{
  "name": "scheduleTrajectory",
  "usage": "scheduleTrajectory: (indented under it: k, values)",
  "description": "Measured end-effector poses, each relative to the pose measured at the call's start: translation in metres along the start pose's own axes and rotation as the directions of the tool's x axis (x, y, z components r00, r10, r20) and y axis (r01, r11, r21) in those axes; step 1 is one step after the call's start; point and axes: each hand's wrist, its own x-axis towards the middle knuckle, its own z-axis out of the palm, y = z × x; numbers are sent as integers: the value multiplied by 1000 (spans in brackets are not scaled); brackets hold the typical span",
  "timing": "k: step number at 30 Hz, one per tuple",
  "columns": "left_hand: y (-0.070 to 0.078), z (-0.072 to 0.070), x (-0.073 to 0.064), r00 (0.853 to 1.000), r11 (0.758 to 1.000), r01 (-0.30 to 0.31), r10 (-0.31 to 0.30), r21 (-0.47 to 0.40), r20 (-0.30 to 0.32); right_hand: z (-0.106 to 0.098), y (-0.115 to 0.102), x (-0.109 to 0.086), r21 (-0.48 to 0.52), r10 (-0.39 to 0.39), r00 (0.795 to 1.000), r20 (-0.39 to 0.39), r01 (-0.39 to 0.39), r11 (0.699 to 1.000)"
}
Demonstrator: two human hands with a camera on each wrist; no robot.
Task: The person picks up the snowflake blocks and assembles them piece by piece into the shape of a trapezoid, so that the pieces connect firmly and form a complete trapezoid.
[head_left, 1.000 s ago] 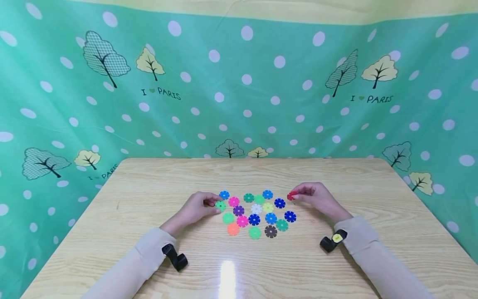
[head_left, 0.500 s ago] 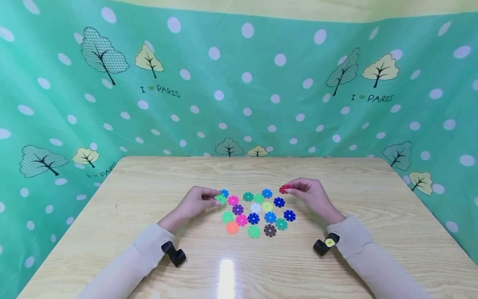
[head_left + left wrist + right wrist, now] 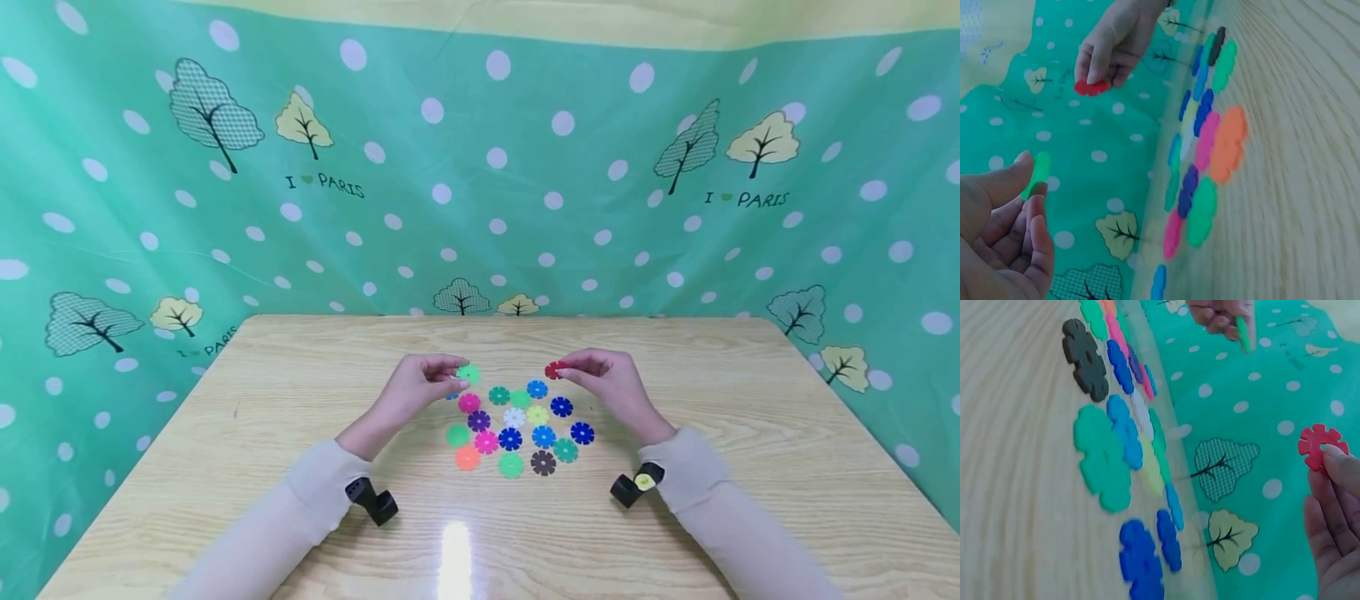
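Observation:
Between thumb and fingers, my left hand (image 3: 422,385) pinches a light green notched disc (image 3: 468,374), raised above the table. My right hand (image 3: 611,382) pinches a red notched disc (image 3: 555,370) the same way, its slotted rim and centre hole plain in the right wrist view (image 3: 1319,447). The two discs face each other with a gap between them. Below and nearer the body, several notched discs of many colours lie flat on the table, among them a white disc (image 3: 514,417), an orange disc (image 3: 467,457) and a dark brown disc (image 3: 543,462). The left hand partly covers a blue disc (image 3: 452,396).
The discs lie on a wooden table (image 3: 300,533). A green dotted curtain (image 3: 495,208) with printed trees hangs behind its far edge. Each sleeve carries a black wrist camera, the left wrist camera (image 3: 371,500) and the right wrist camera (image 3: 633,487).
Both hands have lifted their discs off the table and moved them away from the body and toward each other. The discs lying on the table have kept their places.

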Motion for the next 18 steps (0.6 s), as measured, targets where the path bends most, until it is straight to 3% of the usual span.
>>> scheduleTrajectory:
  k: [6,12,18]
  values:
    - [15,11,0,1000,998,-20,19,-57,-13,10,-25,-3,36,-25,1000,-14,25,999]
    - [25,21,2,999,995,-26,24,-94,-29,15,-12,4,50,-9,999,-36,11,999]
    - [27,31,4,999,992,-37,35,-118,-19,20,-6,7,78,-46,998,-48,50,996]
